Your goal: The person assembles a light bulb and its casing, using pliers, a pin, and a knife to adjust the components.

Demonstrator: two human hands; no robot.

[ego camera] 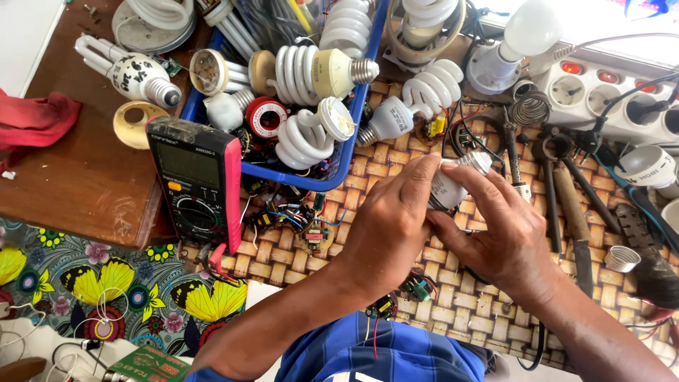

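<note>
Head view: clutter hems in the woven mat [396,177], with a blue basket [332,180] of spiral lamps behind, a multimeter [201,180] to the left and hand tools [566,205] to the right. At centre, left hand [389,226] and right hand [498,233] both close around a white bulb base [453,187], its metal screw cap poking out above the fingers.

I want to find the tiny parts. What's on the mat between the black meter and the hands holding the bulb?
In the head view, small circuit boards with coloured wires lie on the woven mat, between the meter and the left hand.
</note>
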